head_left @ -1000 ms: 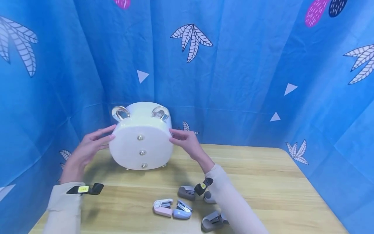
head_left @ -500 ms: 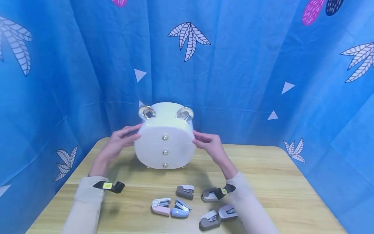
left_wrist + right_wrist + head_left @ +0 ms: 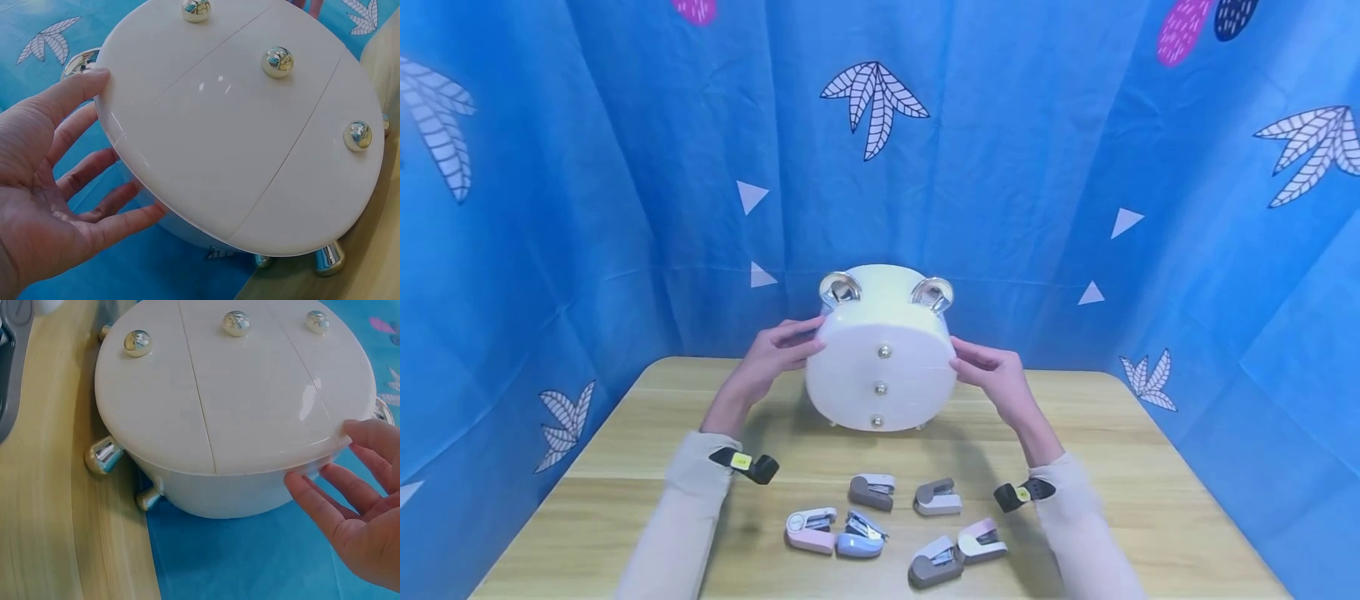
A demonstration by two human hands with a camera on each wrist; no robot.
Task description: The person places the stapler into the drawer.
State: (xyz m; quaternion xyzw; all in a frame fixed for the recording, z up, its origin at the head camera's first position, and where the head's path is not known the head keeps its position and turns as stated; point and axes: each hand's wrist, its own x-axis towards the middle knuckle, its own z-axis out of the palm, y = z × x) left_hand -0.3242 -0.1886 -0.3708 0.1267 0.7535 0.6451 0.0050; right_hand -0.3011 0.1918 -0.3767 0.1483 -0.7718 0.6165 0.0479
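Observation:
A glossy white drawer box [image 3: 850,375] with three gold knobs, gold ear shapes on top and small gold feet stands near the back of the table. My left hand [image 3: 772,358] holds its left side. The left wrist view shows that thumb on the front edge and the spread fingertips along the side wall. On the other side, my right hand [image 3: 996,375] holds the box, its thumb at the front edge and fingers against the side in the right wrist view. The drawer fronts lie flush, and the back of the box is hidden.
Several small staplers lie before the box: a pink-and-white one [image 3: 810,530], a blue one [image 3: 861,535], a grey one [image 3: 872,492] and others farther right. A blue patterned curtain [image 3: 1015,183] hangs round the wooden table [image 3: 1097,467].
Both hands have moved the white drawer box to the right, from the left part of the table to the middle. The staplers stay put; more of them show now.

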